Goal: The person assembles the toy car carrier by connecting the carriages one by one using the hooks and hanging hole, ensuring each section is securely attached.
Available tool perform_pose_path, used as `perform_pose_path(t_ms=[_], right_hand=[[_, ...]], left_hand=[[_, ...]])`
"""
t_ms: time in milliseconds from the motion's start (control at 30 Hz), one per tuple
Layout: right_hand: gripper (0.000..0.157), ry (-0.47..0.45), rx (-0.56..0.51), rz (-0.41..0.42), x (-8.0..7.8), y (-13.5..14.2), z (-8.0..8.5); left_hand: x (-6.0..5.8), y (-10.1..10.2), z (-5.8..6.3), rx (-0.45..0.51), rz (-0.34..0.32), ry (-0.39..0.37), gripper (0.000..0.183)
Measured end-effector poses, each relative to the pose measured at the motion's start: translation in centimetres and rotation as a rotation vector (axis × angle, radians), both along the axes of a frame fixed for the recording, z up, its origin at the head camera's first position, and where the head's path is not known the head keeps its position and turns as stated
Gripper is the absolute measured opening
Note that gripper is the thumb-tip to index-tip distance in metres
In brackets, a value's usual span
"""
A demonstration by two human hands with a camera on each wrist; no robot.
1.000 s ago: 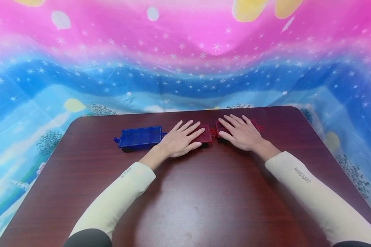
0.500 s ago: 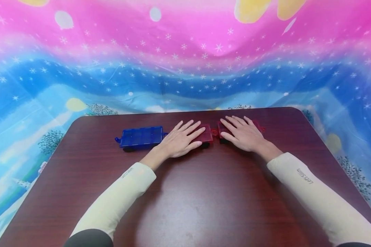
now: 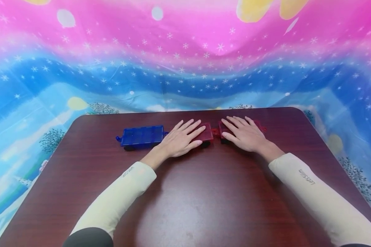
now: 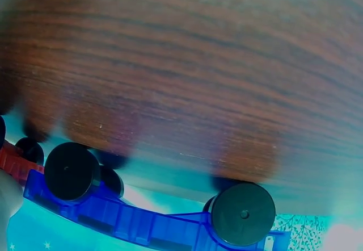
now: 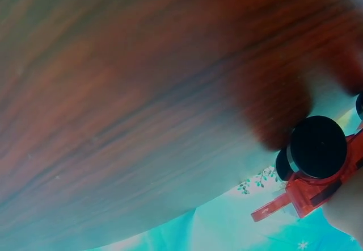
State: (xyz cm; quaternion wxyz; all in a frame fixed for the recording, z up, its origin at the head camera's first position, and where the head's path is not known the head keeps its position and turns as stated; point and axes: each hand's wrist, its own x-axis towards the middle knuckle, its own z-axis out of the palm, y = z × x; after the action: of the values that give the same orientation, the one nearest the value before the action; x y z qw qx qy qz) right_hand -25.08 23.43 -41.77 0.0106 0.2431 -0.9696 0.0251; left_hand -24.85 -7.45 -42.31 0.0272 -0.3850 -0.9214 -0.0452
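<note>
Three translucent toy train wagons on black wheels stand in a row near the table's far edge. My left hand lies spread, fingers straight, over the middle red wagon. Likewise my right hand rests flat over the right red wagon. Between the two red ones, their red coupling loops meet. The blue wagon sits left of my left hand; its right end is partly hidden by that hand. In the left wrist view its blue side shows, and a red hook juts out in the right wrist view.
The dark brown wooden table has rounded far corners. Behind and around it hangs a pink and blue cloth printed with snowflakes.
The head view shifts slightly, so the scene appears a little further right. Both hands stay flat on the red wagons, and the row keeps its arrangement.
</note>
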Motion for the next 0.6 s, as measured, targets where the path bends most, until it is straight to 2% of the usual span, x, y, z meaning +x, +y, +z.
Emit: perform_pose_path(t_ms=[600], right_hand=[[0.076, 0.003, 0.007, 0.021, 0.53, -0.02, 0.04]], left_hand=[[-0.02, 0.22, -0.03, 0.006, 0.002, 0.026, 0.066]])
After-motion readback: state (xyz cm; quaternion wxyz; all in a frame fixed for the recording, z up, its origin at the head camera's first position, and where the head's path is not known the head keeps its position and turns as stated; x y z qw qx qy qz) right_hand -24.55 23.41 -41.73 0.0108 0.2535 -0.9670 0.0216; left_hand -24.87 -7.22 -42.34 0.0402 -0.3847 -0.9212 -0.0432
